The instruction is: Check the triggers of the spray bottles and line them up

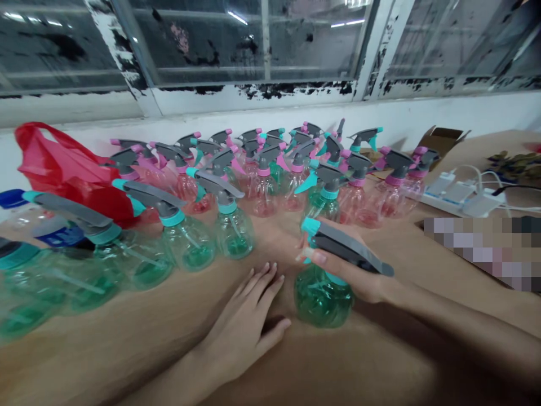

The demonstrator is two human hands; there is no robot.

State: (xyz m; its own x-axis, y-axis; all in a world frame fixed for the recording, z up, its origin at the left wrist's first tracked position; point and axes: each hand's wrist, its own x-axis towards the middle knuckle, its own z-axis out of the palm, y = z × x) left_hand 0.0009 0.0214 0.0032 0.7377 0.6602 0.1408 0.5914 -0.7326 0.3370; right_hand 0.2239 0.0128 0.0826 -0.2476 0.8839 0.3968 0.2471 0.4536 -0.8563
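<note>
My right hand is wrapped round the neck and trigger of a green spray bottle, which has a grey head and a turquoise nozzle. The bottle is upright over the table near the middle of the view; whether its base touches the wood I cannot tell. To its left, my left hand lies palm down on the wooden table, fingers stretched out, holding nothing. Just beyond that hand stands another green spray bottle, with a second one beside it.
More green bottles line the left side. Several pink spray bottles crowd the back by the wall. A red plastic bag sits back left, near a blue-capped bottle. At right are a power strip and a cardboard box.
</note>
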